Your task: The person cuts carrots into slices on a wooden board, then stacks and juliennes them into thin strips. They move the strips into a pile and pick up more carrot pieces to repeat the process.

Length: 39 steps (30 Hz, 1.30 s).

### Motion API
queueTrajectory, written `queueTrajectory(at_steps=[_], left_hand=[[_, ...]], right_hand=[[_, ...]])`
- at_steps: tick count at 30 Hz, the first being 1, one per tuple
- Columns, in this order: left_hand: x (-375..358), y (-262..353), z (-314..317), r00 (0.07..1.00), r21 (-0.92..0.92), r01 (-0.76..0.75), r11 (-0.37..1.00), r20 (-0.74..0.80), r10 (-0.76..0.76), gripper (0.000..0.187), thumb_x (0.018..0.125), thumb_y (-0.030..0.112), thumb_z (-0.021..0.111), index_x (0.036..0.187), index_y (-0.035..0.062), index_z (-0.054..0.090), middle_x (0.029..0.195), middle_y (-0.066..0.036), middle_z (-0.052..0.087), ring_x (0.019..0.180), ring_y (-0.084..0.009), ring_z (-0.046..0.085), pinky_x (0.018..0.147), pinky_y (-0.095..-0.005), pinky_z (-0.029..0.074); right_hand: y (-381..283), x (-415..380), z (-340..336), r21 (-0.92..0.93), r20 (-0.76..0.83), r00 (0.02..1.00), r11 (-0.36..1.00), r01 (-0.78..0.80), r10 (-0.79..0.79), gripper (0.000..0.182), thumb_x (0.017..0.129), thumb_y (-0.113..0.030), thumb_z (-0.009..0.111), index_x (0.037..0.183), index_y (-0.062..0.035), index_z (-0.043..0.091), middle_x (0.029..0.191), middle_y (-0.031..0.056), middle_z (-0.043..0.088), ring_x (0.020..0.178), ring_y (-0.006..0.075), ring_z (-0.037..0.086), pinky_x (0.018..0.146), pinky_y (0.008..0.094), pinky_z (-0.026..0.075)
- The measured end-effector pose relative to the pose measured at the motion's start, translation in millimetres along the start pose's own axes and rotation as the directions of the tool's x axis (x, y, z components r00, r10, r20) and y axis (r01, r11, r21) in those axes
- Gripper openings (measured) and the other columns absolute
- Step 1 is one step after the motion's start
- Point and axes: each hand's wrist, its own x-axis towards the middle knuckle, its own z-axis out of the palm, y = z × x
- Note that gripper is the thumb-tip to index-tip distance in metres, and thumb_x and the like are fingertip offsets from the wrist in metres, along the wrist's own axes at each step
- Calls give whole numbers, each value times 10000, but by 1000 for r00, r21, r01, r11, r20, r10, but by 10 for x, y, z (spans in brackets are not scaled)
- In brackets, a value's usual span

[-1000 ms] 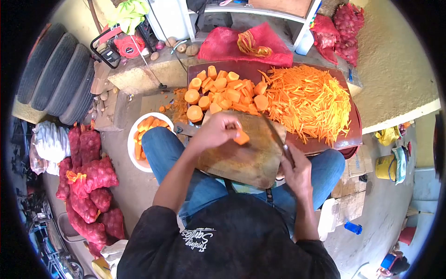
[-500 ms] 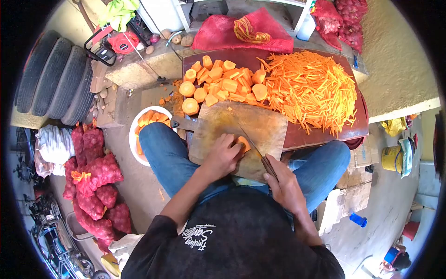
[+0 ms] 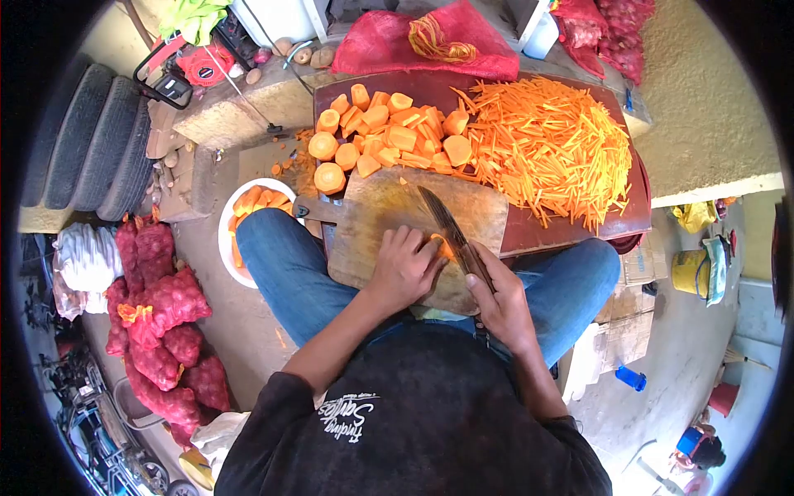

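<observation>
My left hand (image 3: 404, 269) presses a small carrot piece (image 3: 444, 246) down on the worn wooden cutting board (image 3: 372, 217), its fingers closed around the piece's left side. In my right hand (image 3: 499, 299) is the handle of a knife (image 3: 445, 217); the dark blade points up and to the left, just right of the carrot piece. Beyond the board, chunky cut carrots (image 3: 403, 136) lie on the red-brown table (image 3: 529, 239). A large heap of thin carrot sticks (image 3: 550, 153) covers the table's right part.
A white basin (image 3: 225, 240) with carrots stands beside my left knee. Red net sacks (image 3: 169, 310) and tyres (image 3: 124, 149) are at the left. A red net bag (image 3: 372, 41) lies behind the table. Another person (image 3: 703, 450) is at the lower right.
The knife has turned so that its blade shows broader and more upright, near the carrot piece. The right hand has shifted slightly right. The whole view has moved a little.
</observation>
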Motion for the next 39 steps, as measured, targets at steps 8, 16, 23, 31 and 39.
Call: queueTrajectory(at_steps=[8, 16, 23, 31, 39], left_hand=[[47, -67, 75, 1000, -17, 2, 1000, -30, -2, 269, 908, 169, 846, 1145, 49, 797, 967, -117, 639, 940, -336, 611, 824, -468, 431], [-12, -134, 107, 999, -64, -11, 998, -42, 8, 280, 885, 103, 823, 1154, 45, 769, 987, -121, 650, 926, -343, 627, 811, -471, 439], [-79, -54, 41, 990, 7, -125, 992, 62, 124, 386, 812, 138, 840, 1184, 58, 773, 1134, -111, 666, 1007, -338, 626, 869, -490, 463], [-47, -32, 67, 981, 54, -184, 981, 65, 181, 334, 776, 147, 817, 1092, 48, 779, 1117, -99, 645, 1014, -310, 604, 877, -469, 459], [-68, -20, 78, 985, 73, -160, 984, 80, 155, 358, 787, 156, 830, 1130, 61, 792, 1124, -91, 670, 1012, -313, 614, 906, -467, 479]], right_hand=[[148, -132, -52, 40, -81, 996, 999, -27, 30, 521, 1045, -51, 729, 1529, 82, 587, 1410, 307, 717, 1335, 407, 714, 1134, 435, 536], [12, -499, -256, -66, -48, 998, 997, -38, 35, 501, 1030, -40, 750, 1498, 81, 619, 1350, 312, 743, 1288, 411, 740, 1102, 433, 555], [-49, -610, -221, -133, 34, 999, 991, 6, -1, 529, 1033, -58, 755, 1527, 53, 600, 1358, 313, 724, 1266, 459, 732, 1065, 451, 576], [-184, -606, -263, -378, 157, 987, 922, 82, -23, 629, 1034, -104, 745, 1604, -8, 498, 1127, 266, 739, 958, 504, 741, 774, 567, 617], [-135, -114, -144, -329, 190, 980, 944, 6, 59, 469, 1073, -76, 681, 1518, 8, 557, 1181, 308, 736, 1069, 550, 710, 858, 573, 588]])
